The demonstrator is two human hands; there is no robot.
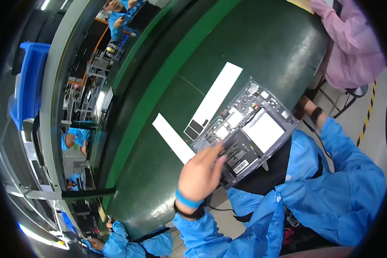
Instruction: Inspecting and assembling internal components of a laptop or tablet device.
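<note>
An opened laptop or tablet body (250,165) lies tilted at the table's near edge, its bare circuit board, black battery and a large white rectangle facing up. My left hand (200,174), with a blue band and a black band at the wrist, is over its left corner. The fingers reach across the edge toward the battery, thumb apart; I cannot tell whether they touch. My right hand (304,104), black band on its wrist, is beside the device's right corner, fingers hidden. Left of the device, a white strip (217,92) ends in small black pads (196,127). Another white strip (173,136) runs toward my left hand.
The green table (159,189) curves across the view. A person in a pink sleeve (352,43) sits at the far right. People in blue work at the left and lower left (120,241). A blue bin (32,81) stands at the left; a dark cable (316,133) hangs by my right arm.
</note>
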